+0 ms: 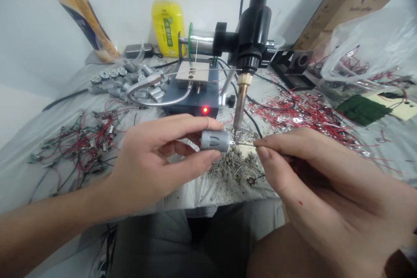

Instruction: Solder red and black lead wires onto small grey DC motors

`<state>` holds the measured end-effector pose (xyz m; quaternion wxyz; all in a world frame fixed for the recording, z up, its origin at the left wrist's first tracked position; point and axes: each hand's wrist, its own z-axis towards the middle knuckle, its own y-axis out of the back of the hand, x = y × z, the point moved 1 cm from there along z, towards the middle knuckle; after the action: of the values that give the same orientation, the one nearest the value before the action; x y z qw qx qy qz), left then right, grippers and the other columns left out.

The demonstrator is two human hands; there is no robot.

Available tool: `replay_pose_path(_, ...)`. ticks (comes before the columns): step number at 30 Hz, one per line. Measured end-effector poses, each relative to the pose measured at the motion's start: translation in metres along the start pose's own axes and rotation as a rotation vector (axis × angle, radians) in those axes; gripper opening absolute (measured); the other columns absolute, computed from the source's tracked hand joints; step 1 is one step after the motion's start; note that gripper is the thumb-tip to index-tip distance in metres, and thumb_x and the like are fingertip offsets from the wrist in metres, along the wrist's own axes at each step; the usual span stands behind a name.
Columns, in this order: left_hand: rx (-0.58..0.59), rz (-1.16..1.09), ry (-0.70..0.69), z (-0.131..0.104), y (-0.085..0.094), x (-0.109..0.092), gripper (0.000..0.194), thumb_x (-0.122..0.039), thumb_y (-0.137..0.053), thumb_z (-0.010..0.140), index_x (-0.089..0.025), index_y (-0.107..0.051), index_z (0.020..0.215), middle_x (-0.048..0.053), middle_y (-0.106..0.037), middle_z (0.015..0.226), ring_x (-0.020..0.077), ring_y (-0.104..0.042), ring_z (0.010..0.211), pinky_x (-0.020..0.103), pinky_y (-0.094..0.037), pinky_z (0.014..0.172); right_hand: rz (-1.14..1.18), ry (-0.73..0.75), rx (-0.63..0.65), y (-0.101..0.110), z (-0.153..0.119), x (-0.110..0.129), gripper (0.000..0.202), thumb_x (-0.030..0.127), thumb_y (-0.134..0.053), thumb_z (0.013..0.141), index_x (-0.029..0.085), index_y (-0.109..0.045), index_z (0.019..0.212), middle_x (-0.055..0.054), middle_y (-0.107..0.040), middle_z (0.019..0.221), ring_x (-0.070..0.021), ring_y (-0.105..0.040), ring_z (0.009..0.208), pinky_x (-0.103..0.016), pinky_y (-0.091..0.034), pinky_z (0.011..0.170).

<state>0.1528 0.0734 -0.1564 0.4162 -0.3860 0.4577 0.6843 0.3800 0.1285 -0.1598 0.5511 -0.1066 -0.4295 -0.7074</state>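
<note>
Between the thumb and fingers of my left hand lies a small grey cylindrical motor, its terminal end facing right. My right hand pinches a thin dark wire whose far end meets the motor's terminals. Just above that spot, the tip of a soldering iron points down from a black stand; whether it touches the terminal I cannot tell. Behind the motor stands a solder feeder with a red light on. Its upper part carries a solder spool.
Grey motors are piled at the back left, above a heap of wired parts. Red wires spread to the right, near a green cloth and a plastic bag. Solder scraps litter the covering below the iron. Two bottles stand behind.
</note>
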Motion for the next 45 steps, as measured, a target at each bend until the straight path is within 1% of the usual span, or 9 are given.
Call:
replay_pose_path(9, 0.003, 0.003, -0.018, 0.001, 0.0006, 0.0025, 0.027, -0.025, -0.095, 0.092, -0.034, -0.09, 0.117, -0.006, -0.084, 0.101, 0.0109, -0.081, 0.081, 0.011, -0.068, 0.068, 0.001, 0.019, 0.003, -0.0013, 0.001, 0.0017, 0.018, 0.012, -0.074, 0.106, 0.029, -0.073, 0.102, 0.002, -0.07, 0.085, -0.0133, -0.062, 0.073, -0.031, -0.044, 0.06)
replay_pose_path(14, -0.005, 0.011, -0.155, 0.0028, 0.0, 0.0057, 0.031, -0.023, -0.096, 0.091, -0.035, -0.09, 0.119, -0.005, -0.084, 0.102, 0.0114, -0.08, 0.078, 0.01, -0.068, 0.064, 0.045, 0.043, -0.035, -0.0049, 0.0018, -0.0027, 0.014, 0.021, -0.073, 0.109, 0.026, -0.075, 0.097, 0.001, -0.067, 0.079, -0.0131, -0.057, 0.065, -0.031, -0.042, 0.055)
replay_pose_path(18, -0.017, 0.011, -0.177, 0.0032, -0.001, 0.0058, 0.027, -0.022, -0.096, 0.091, -0.032, -0.091, 0.116, -0.003, -0.085, 0.101, 0.01, -0.079, 0.075, 0.008, -0.067, 0.065, 0.011, 0.052, -0.062, -0.0053, -0.0004, -0.0036, 0.014, 0.022, -0.076, 0.109, 0.027, -0.077, 0.096, 0.001, -0.069, 0.082, -0.0124, -0.059, 0.069, -0.029, -0.042, 0.056)
replay_pose_path(21, -0.015, 0.019, -0.176, 0.0033, -0.0016, 0.0046, 0.029, -0.02, -0.095, 0.091, -0.032, -0.09, 0.117, -0.004, -0.085, 0.102, 0.0095, -0.08, 0.077, 0.006, -0.067, 0.066, 0.01, 0.056, -0.059, -0.0063, -0.0001, -0.0031, 0.015, 0.02, -0.075, 0.11, 0.026, -0.076, 0.096, 0.002, -0.069, 0.082, -0.0115, -0.06, 0.07, -0.028, -0.042, 0.057)
replay_pose_path(24, -0.018, 0.029, -0.171, 0.0034, -0.0017, 0.0039, 0.026, -0.019, -0.093, 0.092, -0.031, -0.091, 0.115, -0.003, -0.086, 0.102, 0.0111, -0.08, 0.076, 0.01, -0.068, 0.064, 0.04, 0.063, -0.101, -0.0076, 0.0013, -0.0031, 0.013, 0.015, -0.08, 0.105, 0.025, -0.078, 0.097, 0.001, -0.072, 0.084, -0.0128, -0.064, 0.074, -0.029, -0.044, 0.059)
replay_pose_path(30, -0.011, 0.053, -0.164, 0.0039, -0.0017, 0.006, 0.028, -0.025, -0.094, 0.093, -0.033, -0.089, 0.12, -0.006, -0.087, 0.107, 0.0119, -0.083, 0.081, 0.01, -0.068, 0.064, 0.014, 0.061, -0.091, -0.0074, 0.0012, -0.0038, 0.013, 0.018, -0.078, 0.107, 0.025, -0.079, 0.097, 0.001, -0.071, 0.083, -0.0118, -0.062, 0.072, -0.028, -0.043, 0.057)
replay_pose_path(34, -0.021, 0.092, -0.155, 0.0033, -0.0005, 0.0074, 0.027, -0.028, -0.094, 0.092, -0.034, -0.089, 0.119, -0.006, -0.086, 0.101, 0.0126, -0.081, 0.075, 0.014, -0.069, 0.062, 0.047, 0.071, -0.117, -0.0079, 0.0002, -0.0038, 0.013, 0.013, -0.083, 0.102, 0.025, -0.08, 0.097, 0.001, -0.073, 0.084, -0.0118, -0.065, 0.074, -0.028, -0.044, 0.058)
replay_pose_path(41, -0.028, 0.104, -0.153, 0.0013, 0.0013, 0.0073, 0.029, -0.029, -0.094, 0.093, -0.035, -0.088, 0.121, -0.007, -0.086, 0.109, 0.0125, -0.083, 0.079, 0.016, -0.071, 0.065, -0.063, 0.056, -0.061, -0.0068, -0.0017, -0.0039, 0.014, 0.024, -0.075, 0.112, 0.028, -0.076, 0.099, 0.002, -0.073, 0.089, -0.0129, -0.066, 0.082, -0.03, -0.046, 0.064)
replay_pose_path(45, -0.039, 0.097, -0.127, -0.0002, 0.0005, 0.0069, 0.031, -0.028, -0.094, 0.093, -0.035, -0.088, 0.123, -0.007, -0.085, 0.116, 0.0127, -0.083, 0.083, 0.017, -0.072, 0.066, -0.045, 0.055, -0.017, -0.0051, -0.0005, -0.0024, 0.014, 0.023, -0.071, 0.114, 0.028, -0.074, 0.101, 0.002, -0.071, 0.088, -0.0143, -0.065, 0.082, -0.031, -0.046, 0.064)
